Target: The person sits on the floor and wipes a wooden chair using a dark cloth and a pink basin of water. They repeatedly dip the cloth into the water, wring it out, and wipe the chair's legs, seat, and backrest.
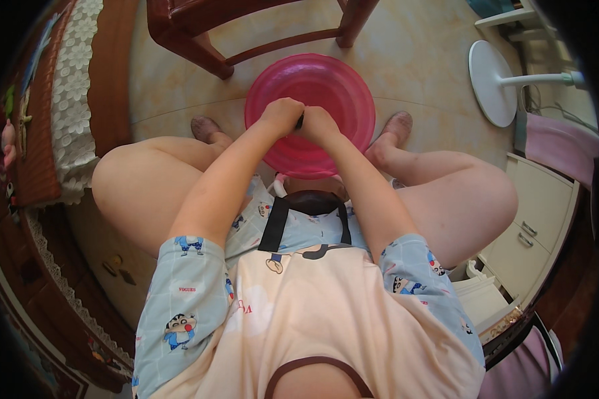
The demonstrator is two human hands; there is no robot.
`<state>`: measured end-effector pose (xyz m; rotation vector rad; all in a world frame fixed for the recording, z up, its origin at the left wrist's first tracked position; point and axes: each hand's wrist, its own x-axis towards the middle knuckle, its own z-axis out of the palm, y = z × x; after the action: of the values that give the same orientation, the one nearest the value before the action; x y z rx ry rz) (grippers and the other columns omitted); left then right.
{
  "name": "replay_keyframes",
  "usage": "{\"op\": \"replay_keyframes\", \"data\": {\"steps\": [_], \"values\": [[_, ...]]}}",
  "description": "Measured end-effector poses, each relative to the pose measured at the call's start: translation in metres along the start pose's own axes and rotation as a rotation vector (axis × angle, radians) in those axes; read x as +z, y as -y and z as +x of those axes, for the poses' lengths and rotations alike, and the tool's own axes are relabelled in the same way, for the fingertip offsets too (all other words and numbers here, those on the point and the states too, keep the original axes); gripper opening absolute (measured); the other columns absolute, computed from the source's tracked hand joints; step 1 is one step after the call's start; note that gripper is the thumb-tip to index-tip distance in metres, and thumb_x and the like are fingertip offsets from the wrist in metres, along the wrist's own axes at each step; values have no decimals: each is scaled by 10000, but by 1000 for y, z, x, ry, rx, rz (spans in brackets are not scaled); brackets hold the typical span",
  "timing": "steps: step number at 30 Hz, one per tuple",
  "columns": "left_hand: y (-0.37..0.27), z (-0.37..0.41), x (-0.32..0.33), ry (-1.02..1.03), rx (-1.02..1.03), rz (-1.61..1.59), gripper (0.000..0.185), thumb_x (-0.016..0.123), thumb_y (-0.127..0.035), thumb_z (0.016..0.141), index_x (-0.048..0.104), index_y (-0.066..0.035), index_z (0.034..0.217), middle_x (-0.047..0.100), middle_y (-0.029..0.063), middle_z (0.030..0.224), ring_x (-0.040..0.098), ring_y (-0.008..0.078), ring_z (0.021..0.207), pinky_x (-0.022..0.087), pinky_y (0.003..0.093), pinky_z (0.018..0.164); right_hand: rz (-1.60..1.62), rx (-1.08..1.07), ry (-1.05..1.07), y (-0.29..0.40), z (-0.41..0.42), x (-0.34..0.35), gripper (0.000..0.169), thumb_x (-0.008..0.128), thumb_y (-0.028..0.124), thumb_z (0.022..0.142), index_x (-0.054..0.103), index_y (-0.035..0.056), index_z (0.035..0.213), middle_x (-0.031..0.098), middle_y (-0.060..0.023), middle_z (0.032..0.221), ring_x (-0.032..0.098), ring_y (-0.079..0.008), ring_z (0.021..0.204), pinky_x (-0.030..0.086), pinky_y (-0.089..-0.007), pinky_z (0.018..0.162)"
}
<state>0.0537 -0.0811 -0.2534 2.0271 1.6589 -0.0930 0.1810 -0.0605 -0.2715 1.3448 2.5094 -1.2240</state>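
Observation:
Below me stands a pink plastic basin [355, 104], with both fists held together over it. My left hand [282, 115] is closed, its thumb side against the other hand. Knuckle to knuckle with it, my right hand [320, 124] is curled closed too. Between the fists shows a bit of a small dark item [300, 120], pinched by both hands. Most of it is hidden by the fingers, so its kind is unclear. The inner wall of the basin looks shiny; whether it holds water is hard to tell.
A reddish wooden chair [284, 45] stands beyond the basin on the tiled floor [419, 55]. Left is a wooden cabinet with a lace cloth [72, 85]. On the right are a white round-based stand [491, 84] and a cream cabinet [534, 224]. My knees flank the basin.

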Motion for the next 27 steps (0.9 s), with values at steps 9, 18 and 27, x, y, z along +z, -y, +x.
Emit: {"op": "replay_keyframes", "data": {"steps": [9, 18, 27], "values": [[-3, 1, -9, 79, -54, -10, 375, 656, -139, 619, 524, -84, 966, 595, 142, 954, 574, 307, 897, 464, 413, 756, -52, 112, -73, 7, -1, -9, 244, 633, 265, 640, 641, 57, 766, 635, -158, 794, 614, -328, 765, 491, -408, 690], [19, 5, -60, 443, 6, -714, 1101, 824, -250, 519, 158, 1, 1359, 428, 191, 1267, 397, 253, 1193, 305, 319, 996, 227, -62, 157, -7, -5, -44, 364, 679, 157, 580, 571, 16, 898, 611, -192, 897, 586, -326, 859, 476, -374, 741], [31, -2, -40, 632, -91, -1163, 325, 772, -54, 541, 582, -16, 802, 594, 20, 777, 568, 122, 682, 477, 247, 609, -96, -262, -83, 29, -12, -46, 333, 653, 103, 600, 496, 27, 884, 575, -173, 847, 565, -355, 809, 457, -414, 709]]}}
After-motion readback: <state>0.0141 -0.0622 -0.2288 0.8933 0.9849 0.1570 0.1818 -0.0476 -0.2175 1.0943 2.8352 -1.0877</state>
